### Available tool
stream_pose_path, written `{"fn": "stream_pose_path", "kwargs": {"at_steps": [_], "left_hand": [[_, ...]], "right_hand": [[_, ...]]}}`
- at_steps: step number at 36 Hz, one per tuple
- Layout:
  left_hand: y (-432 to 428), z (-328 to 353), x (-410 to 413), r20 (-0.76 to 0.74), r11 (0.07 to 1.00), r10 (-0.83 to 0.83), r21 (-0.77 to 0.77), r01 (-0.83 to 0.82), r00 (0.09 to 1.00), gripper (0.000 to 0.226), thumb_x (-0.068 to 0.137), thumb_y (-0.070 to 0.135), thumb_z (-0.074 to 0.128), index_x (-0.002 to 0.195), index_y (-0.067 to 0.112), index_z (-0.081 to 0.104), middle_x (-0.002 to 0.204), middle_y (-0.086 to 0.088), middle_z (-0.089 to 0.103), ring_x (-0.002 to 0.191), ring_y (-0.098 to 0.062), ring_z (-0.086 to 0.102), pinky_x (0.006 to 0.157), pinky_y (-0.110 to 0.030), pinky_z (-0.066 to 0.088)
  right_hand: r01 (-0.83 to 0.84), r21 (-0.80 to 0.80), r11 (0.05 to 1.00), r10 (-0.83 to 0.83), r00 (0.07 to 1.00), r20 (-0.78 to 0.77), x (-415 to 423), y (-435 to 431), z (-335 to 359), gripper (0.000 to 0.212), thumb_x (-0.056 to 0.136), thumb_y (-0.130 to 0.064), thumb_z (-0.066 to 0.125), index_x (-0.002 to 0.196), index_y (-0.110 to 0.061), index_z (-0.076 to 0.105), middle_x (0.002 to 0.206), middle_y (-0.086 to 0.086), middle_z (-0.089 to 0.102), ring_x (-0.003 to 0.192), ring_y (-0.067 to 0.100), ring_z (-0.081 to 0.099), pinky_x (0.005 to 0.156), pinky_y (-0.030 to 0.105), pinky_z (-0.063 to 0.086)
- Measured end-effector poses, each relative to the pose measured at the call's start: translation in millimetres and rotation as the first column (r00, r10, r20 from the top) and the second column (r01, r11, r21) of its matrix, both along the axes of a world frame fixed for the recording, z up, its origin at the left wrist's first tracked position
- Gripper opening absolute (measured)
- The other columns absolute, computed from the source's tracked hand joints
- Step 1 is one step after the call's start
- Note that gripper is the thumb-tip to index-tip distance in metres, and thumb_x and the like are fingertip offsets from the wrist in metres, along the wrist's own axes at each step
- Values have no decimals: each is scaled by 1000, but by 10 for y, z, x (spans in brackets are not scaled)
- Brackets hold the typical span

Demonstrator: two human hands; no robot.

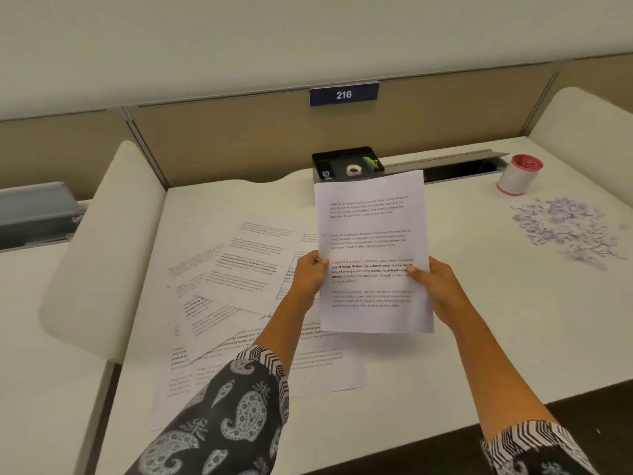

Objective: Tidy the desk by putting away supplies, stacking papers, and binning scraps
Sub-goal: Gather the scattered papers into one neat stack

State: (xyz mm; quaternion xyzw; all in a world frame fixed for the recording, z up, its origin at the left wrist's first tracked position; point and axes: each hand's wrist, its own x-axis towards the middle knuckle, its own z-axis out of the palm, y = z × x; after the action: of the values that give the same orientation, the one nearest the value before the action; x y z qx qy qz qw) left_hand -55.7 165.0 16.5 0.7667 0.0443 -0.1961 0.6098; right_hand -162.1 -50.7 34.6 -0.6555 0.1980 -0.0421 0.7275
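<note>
Hands pinch the printed sheet [371, 228] by its side edges, left hand [310, 274] and right hand [435, 286] both curled on it, raised just in front of the black tray [320, 156]. Dropping it askew onto the scattered papers [246, 269] left of the tray could push some off the bench [445, 354].

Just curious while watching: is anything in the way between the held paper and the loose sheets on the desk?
Nothing visible. The left hand and right hand hold the paper above the desk; the loose sheets lie left of and below it.
</note>
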Motion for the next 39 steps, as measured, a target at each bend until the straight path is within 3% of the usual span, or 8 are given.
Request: {"fn": "stream_pose_path", "kwargs": {"at_steps": [3, 7, 12, 15, 20, 24, 31, 39], "left_hand": [[165, -7, 37, -18, 999, 5, -34, -6, 1000, 25, 101, 14, 43, 117, 10, 61, 115, -7, 67, 106, -26, 63, 93, -44, 53], [426, -31, 95, -50, 994, 63, -83, -67, 997, 21, 101, 11, 45, 110, 9, 65, 100, -6, 71, 87, -19, 68, 74, -33, 58], [824, -225, 219, 57, 980, 122, 150, -130, 991, 18, 97, 13, 53, 108, 10, 68, 97, -4, 73, 83, -15, 68, 77, -32, 55], [1034, -332, 237, 177, 899, 47, 422, -119, 983, 22, 93, 21, 58, 111, 13, 67, 104, -2, 71, 92, -18, 63, 77, -28, 47], [1158, -517, 285, 201, 752, -96, 656, -61, 975, 48, 86, 44, 65, 121, 12, 59, 119, -8, 60, 111, -25, 56, 86, -38, 49], [1101, -559, 318, 171, 560, -248, 829, -3, 954, 74, 79, 65, 60, 128, 10, 50, 127, -12, 49, 119, -29, 46, 94, -43, 45], [1034, -616, 390, 117, 397, -359, 917, 38, 926, 78, 79, 67, 56, 131, 10, 43, 135, -13, 42, 125, -29, 39, 98, -42, 41], [960, -589, 388, 116, 391, -373, 919, 42, 921, 53, 82, 48, 57, 117, 8, 53, 123, -10, 47, 115, -26, 44, 88, -38, 44]], "right_hand": [[-2, 1, 1000, 2, 1000, 1, 48, 104, 6, 28, 93, -7, 57, 120, -12, 64, 110, 5, 72, 99, 27, 69, 83, 42, 54], [57, 22, 998, -57, 998, -4, 102, 188, -19, 28, 92, -7, 58, 119, -13, 64, 110, 6, 71, 99, 27, 69, 85, 44, 54], [184, 68, 981, -183, 983, -20, 110, 214, -65, 32, 91, -6, 59, 122, -7, 62, 114, 9, 69, 100, 28, 67, 83, 42, 55], [255, 75, 964, -253, 967, -38, 96, 214, -97, 34, 91, -4, 59, 125, -5, 60, 116, 10, 68, 101, 28, 66, 82, 41, 54], [371, 81, 925, -367, 928, -60, 39, 198, -147, 36, 90, -1, 58, 126, -4, 59, 119, 12, 66, 105, 32, 64, 87, 43, 52], [450, 69, 890, -445, 892, -83, -37, 138, -145, 35, 90, -1, 57, 124, -8, 61, 117, 8, 67, 108, 31, 63, 96, 47, 49], [557, 50, 829, -553, 830, -80, -207, -26, -134, 35, 89, -1, 58, 123, -11, 63, 117, 7, 67, 108, 30, 64, 98, 48, 48], [600, 51, 799, -595, 799, -84, -284, -54, -175, 37, 88, -1, 57, 123, -11, 63, 118, 7, 67, 109, 29, 63, 99, 48, 47]]}}
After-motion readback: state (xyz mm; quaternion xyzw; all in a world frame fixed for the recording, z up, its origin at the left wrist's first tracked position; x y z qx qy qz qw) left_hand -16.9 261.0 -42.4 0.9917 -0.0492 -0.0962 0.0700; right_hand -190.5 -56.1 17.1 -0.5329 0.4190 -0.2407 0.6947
